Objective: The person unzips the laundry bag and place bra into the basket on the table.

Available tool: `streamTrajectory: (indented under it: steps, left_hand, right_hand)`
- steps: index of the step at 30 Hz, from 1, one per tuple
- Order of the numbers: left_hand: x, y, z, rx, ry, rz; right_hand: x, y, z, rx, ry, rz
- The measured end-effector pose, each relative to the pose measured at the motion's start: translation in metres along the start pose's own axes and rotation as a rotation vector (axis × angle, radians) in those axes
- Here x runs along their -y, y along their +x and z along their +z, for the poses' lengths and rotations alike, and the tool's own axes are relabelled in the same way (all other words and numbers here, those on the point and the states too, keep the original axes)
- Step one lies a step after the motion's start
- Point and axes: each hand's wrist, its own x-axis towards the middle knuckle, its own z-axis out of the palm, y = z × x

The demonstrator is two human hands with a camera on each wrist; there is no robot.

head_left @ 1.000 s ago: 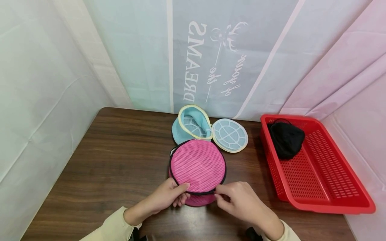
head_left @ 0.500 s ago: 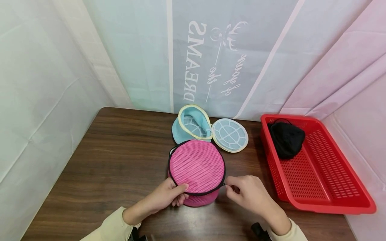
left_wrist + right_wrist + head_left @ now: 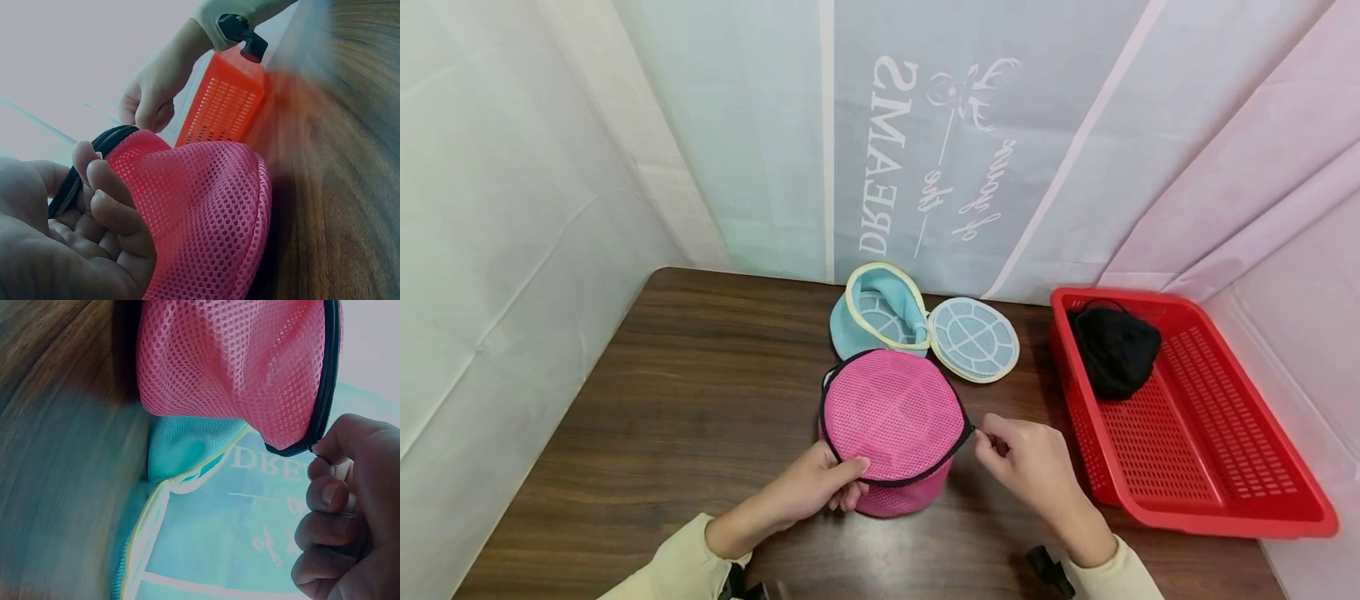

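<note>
A pink mesh laundry bag [image 3: 895, 417] with a black zipper edge stands on the table, its round lid on top. My left hand [image 3: 823, 482] grips the front-left rim, thumb over the lid; the left wrist view shows its fingers curled at the black edge. At the right side of the rim, my right hand [image 3: 1026, 458] pinches the zipper pull [image 3: 314, 450], drawing that edge into a point. Behind the pink bag, a light blue mesh bag [image 3: 850, 329] with yellow trim stands with its round lid [image 3: 973, 339] folded out to the right.
A red perforated plastic basket [image 3: 1187, 521] stands on the right of the table, with a black cloth item [image 3: 1114, 350] in its far left corner. The brown wooden table [image 3: 700, 392] meets a printed curtain [image 3: 760, 150] at the back.
My right hand has moved right and away from me along the rim with the zipper pull, and the bag's right edge has stretched toward it. My left hand has hardly moved.
</note>
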Motion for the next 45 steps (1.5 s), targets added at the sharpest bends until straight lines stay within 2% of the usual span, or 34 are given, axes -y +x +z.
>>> streamTrajectory:
  steps: [12, 20, 29, 35, 40, 45]
  left_hand:
    - [0.002, 0.0, 0.001, -0.005, -0.035, -0.008]
    - [0.002, 0.0, 0.001, -0.02, -0.037, -0.035]
    - [0.003, 0.002, -0.004, -0.059, -0.006, -0.056]
    - [0.003, 0.002, -0.009, -0.108, 0.01, -0.082]
    - [0.002, 0.003, -0.012, -0.143, 0.003, -0.081]
    - [0.001, 0.004, -0.016, -0.145, 0.008, -0.04]
  right_hand:
    - [0.005, -0.001, -0.003, 0.044, -0.002, 0.052]
    - [0.008, -0.004, -0.006, 0.079, 0.024, 0.069]
    - [0.013, -0.005, -0.012, 0.167, 0.106, 0.062]
    - [0.016, -0.004, -0.015, 0.233, 0.158, 0.078]
    - [0.019, -0.004, -0.016, 0.278, 0.213, 0.042]
    - [0.022, -0.004, -0.016, 0.31, 0.273, 0.004]
